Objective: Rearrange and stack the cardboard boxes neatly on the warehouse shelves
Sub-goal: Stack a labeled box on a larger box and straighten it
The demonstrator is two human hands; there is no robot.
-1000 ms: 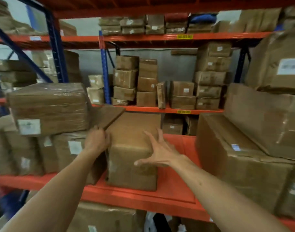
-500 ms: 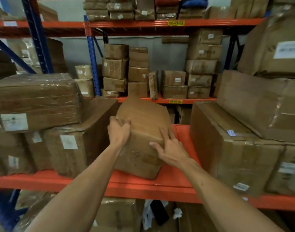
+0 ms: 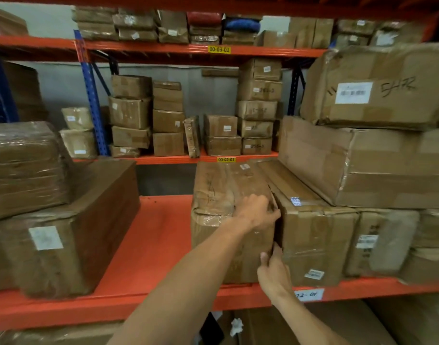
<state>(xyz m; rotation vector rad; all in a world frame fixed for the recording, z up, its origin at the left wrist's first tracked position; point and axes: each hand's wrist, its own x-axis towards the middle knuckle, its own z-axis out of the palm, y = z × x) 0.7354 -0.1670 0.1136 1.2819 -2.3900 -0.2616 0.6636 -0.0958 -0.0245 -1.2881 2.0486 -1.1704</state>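
Observation:
A taped brown cardboard box (image 3: pixel 220 195) stands on the orange shelf (image 3: pixel 153 235), pressed against a larger box (image 3: pixel 310 235) on its right. My left hand (image 3: pixel 257 211) lies on the box's top right edge, fingers curled into the gap between the two boxes. My right hand (image 3: pixel 273 270) grips the box's lower right front corner, fingers pushed into the same gap.
Large boxes (image 3: pixel 377 165) are stacked to the right. A wrapped box (image 3: pixel 26 165) sits on another box (image 3: pixel 64 235) at the left. Bare orange shelf lies between. Small boxes (image 3: pixel 168 120) fill the rear rack, with a blue upright (image 3: pixel 91 95).
The box has moved from the middle of the shelf to the right, against the larger box, and now stands upright. Both hands shifted to its right edge.

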